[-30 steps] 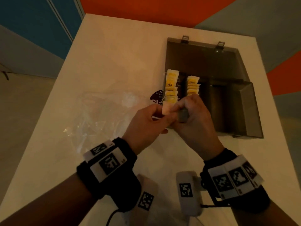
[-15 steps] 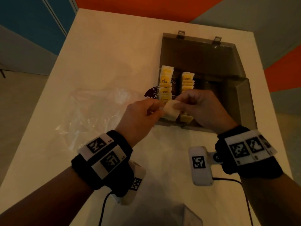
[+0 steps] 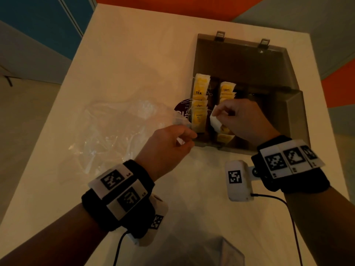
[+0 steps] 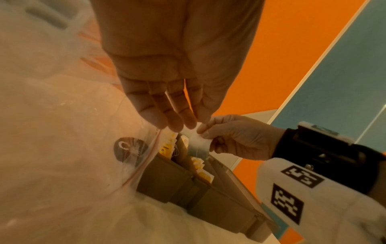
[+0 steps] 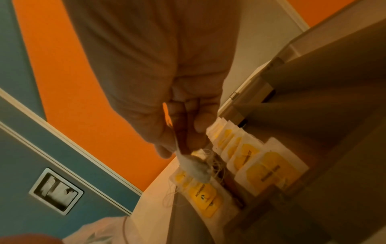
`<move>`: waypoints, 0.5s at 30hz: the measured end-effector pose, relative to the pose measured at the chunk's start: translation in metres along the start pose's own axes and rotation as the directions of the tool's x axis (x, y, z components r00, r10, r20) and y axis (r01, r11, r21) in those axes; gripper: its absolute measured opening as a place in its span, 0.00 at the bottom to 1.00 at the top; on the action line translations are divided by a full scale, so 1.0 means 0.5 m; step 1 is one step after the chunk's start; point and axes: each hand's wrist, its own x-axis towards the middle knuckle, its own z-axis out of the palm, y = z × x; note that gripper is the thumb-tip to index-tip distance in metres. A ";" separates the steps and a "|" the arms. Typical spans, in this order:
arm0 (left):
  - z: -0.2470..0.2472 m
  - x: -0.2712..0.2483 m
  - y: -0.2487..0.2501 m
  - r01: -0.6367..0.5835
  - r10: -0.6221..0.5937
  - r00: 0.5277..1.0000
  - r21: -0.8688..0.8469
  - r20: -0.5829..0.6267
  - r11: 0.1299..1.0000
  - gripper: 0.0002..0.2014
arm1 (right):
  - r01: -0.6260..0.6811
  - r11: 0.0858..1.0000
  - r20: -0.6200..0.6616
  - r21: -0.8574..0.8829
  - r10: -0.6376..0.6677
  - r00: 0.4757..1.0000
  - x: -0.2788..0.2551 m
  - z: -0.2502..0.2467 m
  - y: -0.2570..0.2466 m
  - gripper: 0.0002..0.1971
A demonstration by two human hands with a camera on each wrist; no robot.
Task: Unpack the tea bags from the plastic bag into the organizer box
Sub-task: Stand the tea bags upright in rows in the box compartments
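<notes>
A dark organizer box (image 3: 294, 116) stands open on the white table, with yellow tea bags (image 3: 199, 104) standing in its leftmost compartment and more (image 3: 226, 91) in the second. My right hand (image 3: 217, 114) pinches a white tea bag (image 3: 215, 124) by its top edge, just above the second compartment; the right wrist view shows the tea bag (image 5: 194, 168) hanging with loose string over the yellow sachets. My left hand (image 3: 189, 137) hovers at the box's front left corner, fingers relaxed (image 4: 183, 122), apart from the bag. The clear plastic bag (image 3: 115, 135) lies crumpled left of the box.
The box lid (image 3: 240, 60) lies flat behind the compartments, latches at the far side. A dark round label (image 3: 182, 110) sits on the plastic bag beside the box. A grey object (image 3: 211, 250) shows at the table's near edge. The right compartments look dark.
Both hands held the white tea bag before. Now my left hand has let go and drawn back left, while my right hand has carried the bag over the second compartment.
</notes>
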 end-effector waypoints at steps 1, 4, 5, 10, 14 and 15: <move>0.000 -0.001 -0.002 -0.002 0.002 1.000 -0.002 -0.002 1.000 0.09 | -0.015 1.000 0.032 -0.008 0.016 0.999 0.003 0.000 -0.002 0.10; -0.002 0.000 -0.002 0.005 -0.005 1.000 -0.017 -0.003 1.000 0.09 | -0.032 0.997 0.155 -0.075 0.043 0.987 0.011 0.001 -0.007 0.16; -0.005 0.000 0.001 0.004 -0.004 1.000 -0.011 0.004 1.000 0.09 | -0.026 0.993 0.186 -0.113 0.047 0.981 0.013 0.001 -0.010 0.17; -0.036 0.013 0.032 -0.099 0.097 0.995 0.074 0.035 0.992 0.09 | 0.056 0.949 0.247 -0.309 0.023 0.969 0.036 0.019 -0.016 0.11; -0.067 0.045 0.045 -0.124 0.130 0.990 0.096 -0.052 0.988 0.08 | 0.175 0.820 0.238 -0.545 -0.050 0.970 0.066 0.041 -0.024 0.15; -0.072 0.053 0.045 -0.136 0.144 0.986 0.100 -0.079 0.986 0.08 | 0.183 0.814 0.241 -0.552 -0.054 0.969 0.074 0.048 -0.024 0.16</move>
